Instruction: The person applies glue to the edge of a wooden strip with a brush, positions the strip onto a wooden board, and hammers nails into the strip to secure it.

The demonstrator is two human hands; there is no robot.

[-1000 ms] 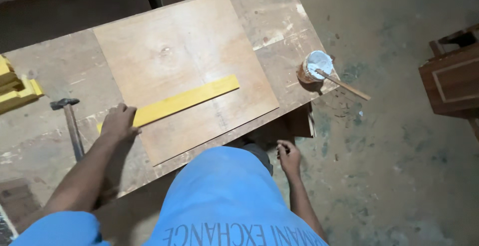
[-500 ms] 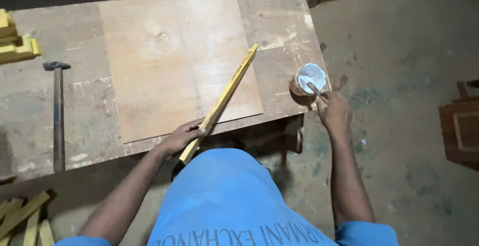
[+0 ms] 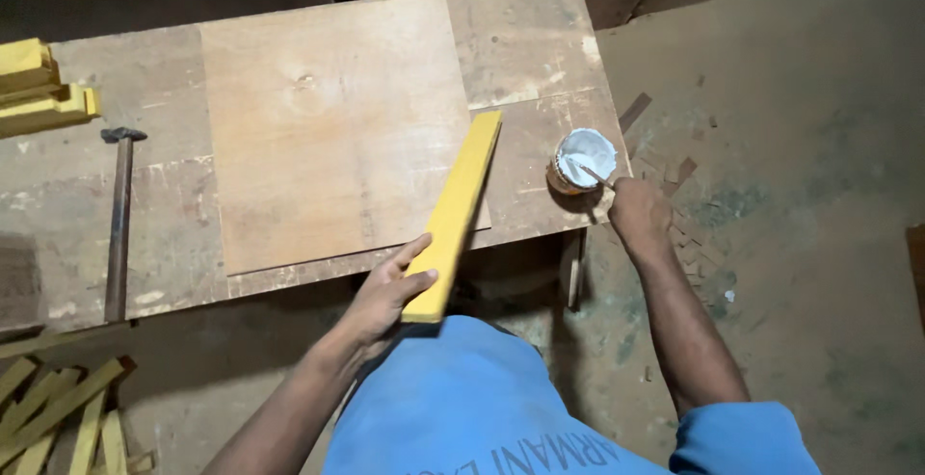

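So far my left hand [image 3: 390, 292] grips the near end of the yellow wooden strip [image 3: 453, 210], slanting across centre frame over the plywood sheet [image 3: 328, 128]. My right hand [image 3: 638, 210] pinches the brush handle [image 3: 594, 176] in the glue tin [image 3: 581, 159], right of centre on the bench [image 3: 540, 41]; the strip's face looks bare, gluing not begun.

Left hand [image 3: 385, 294] grips yellow strip [image 3: 453, 213]; right hand [image 3: 638, 211] holds stick [image 3: 590, 172] in glue tub [image 3: 582, 159]

A worn wooden workbench [image 3: 540, 41], scuffed and stained, stands on a dusty concrete floor [image 3: 800, 99]. A square plywood sheet [image 3: 328, 128] covers its middle. Wood chips [image 3: 689, 234] litter the floor off its right edge. Beyond the far edge lies dark shadow; the lighting is dim and warm.
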